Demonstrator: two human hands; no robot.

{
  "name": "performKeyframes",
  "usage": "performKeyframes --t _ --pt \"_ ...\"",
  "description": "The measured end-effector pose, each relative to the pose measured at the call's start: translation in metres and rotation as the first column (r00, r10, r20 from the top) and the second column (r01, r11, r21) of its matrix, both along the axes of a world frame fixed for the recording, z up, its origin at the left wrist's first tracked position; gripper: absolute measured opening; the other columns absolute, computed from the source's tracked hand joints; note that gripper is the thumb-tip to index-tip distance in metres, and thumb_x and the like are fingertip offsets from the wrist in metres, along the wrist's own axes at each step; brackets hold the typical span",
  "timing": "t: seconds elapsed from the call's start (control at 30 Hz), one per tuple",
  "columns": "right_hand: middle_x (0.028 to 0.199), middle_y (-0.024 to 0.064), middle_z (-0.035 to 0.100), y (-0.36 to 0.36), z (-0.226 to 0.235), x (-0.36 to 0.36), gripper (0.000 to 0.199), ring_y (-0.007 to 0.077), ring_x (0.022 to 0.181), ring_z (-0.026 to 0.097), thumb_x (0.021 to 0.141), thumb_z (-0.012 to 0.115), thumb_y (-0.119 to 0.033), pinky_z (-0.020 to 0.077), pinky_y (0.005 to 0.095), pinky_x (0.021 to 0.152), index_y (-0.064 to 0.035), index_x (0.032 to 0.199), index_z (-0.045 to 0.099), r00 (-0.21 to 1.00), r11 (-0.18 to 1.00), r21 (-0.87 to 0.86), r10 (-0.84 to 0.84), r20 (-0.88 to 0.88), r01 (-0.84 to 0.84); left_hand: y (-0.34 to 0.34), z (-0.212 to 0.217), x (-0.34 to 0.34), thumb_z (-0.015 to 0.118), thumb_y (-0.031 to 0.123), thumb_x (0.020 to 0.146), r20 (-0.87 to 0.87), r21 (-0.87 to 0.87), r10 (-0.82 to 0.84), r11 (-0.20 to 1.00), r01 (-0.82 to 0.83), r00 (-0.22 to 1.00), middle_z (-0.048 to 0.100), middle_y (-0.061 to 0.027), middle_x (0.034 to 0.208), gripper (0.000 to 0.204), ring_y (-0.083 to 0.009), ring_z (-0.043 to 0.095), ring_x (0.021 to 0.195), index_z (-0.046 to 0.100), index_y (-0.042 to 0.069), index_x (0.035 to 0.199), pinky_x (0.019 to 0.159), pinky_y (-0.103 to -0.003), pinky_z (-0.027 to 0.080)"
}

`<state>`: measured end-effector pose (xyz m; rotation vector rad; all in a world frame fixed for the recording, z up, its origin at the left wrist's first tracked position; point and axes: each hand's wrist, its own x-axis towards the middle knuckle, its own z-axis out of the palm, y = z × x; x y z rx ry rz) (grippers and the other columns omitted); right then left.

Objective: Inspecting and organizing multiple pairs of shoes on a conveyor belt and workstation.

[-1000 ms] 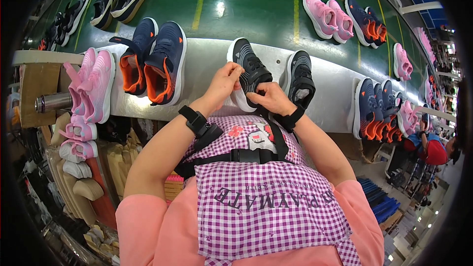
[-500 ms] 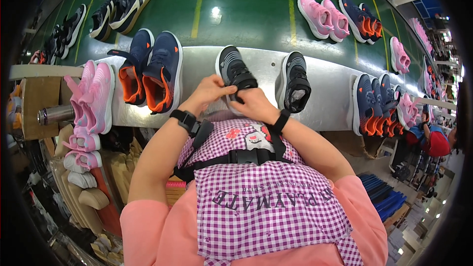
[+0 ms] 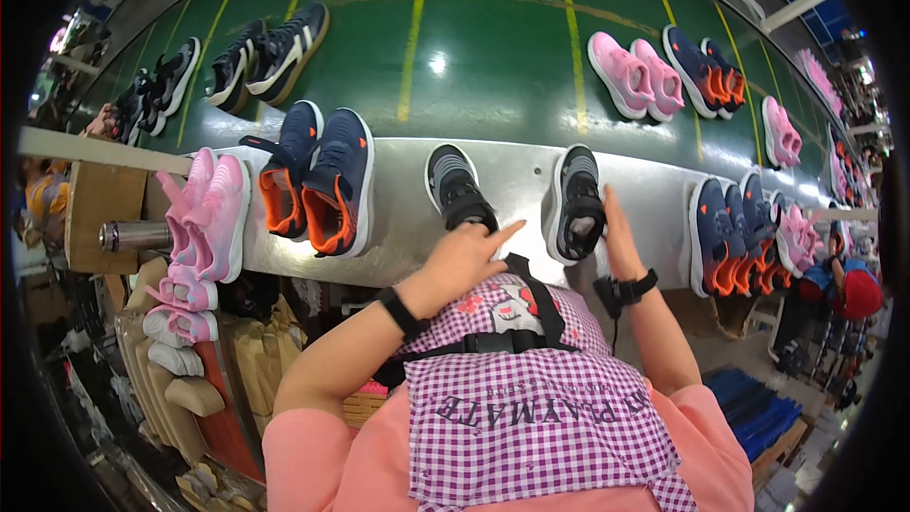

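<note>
Desk (image 3: 403, 199) of metal: left black shoe (image 3: 452, 171) at left hand (image 3: 460, 261), right black shoe (image 3: 574, 173) beside right hand (image 3: 621, 239).
Take left black shoe as mark: right black shoe is to R of it, apart, navy pair (image 3: 338, 156) to L, green belt (image 3: 493, 47) beyond its toe. L hand is at its heel, index finger stretched to R; if it grips, can't tell. R hand is flat and opened, along outer side of right black shoe; contact unclear. To do it well, IMO: L fingers press heel softly w/o disturbing the strap (image 3: 466, 207), R palm guides evenly, so both soles lie flat & toes align.
</note>
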<state>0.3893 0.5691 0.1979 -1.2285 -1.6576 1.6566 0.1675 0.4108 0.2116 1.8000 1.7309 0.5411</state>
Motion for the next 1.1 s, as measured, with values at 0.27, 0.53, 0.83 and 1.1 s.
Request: performKeyframes --t 0.27,0.53,0.83,1.1 --pt "0.139 0.0092 0.041 -0.032 -0.018 -0.056 0.068 0.0164 0.123 0.042 0.099 0.031 -0.051 0.0304 0.0320 0.105 -0.0046 0.147 0.020 0.953 0.897 -0.356 0.186 -0.239 -0.264 0.012 -0.016 0.015 0.073 0.026 0.073 -0.137 -0.037 0.028 0.999 -0.034 0.990 0.053 -0.0182 0.089 0.058 -0.0347 0.058 0.086 0.053 0.023 0.127 0.074 -0.042 0.050" --pt "0.128 0.0186 0.051 -0.004 -0.012 -0.066 0.060 0.0217 0.112 0.054 0.099 0.036 -0.046 0.0423 0.0319 0.096 -0.0018 0.140 0.035 0.983 0.908 -0.387 0.110 -0.150 -0.160 0.067 -0.019 -0.045 0.079 0.036 0.060 -0.101 0.232 0.143 0.966 -0.116 0.984 0.050 -0.0146 0.084 0.039 -0.0333 0.056 0.084 0.061 0.014 0.087 0.068 -0.043 0.047" --pt "0.098 0.0085 0.065 -0.011 -0.032 -0.052 0.037 0.0137 0.089 0.060 0.097 0.048 -0.026 0.0476 0.0257 0.081 -0.0004 0.124 0.054 0.954 0.952 -0.194 0.265 0.142 -0.236 0.107 0.041 -0.112 0.073 0.021 0.073 -0.105 0.414 0.322 0.874 -0.253 0.941 0.058 -0.0130 0.108 0.044 -0.0303 0.055 0.100 0.060 0.012 0.114 0.082 -0.041 0.043" --pt "0.089 0.0067 0.066 -0.040 -0.043 -0.053 0.028 0.0119 0.082 0.060 0.091 0.057 -0.016 0.0482 0.0250 0.076 -0.0007 0.114 0.061 0.904 0.925 -0.201 0.362 0.225 -0.321 -0.083 0.022 -0.159 0.071 0.020 0.070 -0.296 0.591 0.906 0.422 -0.688 0.302 0.064 -0.0143 0.089 0.030 -0.0314 0.060 0.091 0.062 0.002 0.091 0.087 -0.043 0.042"
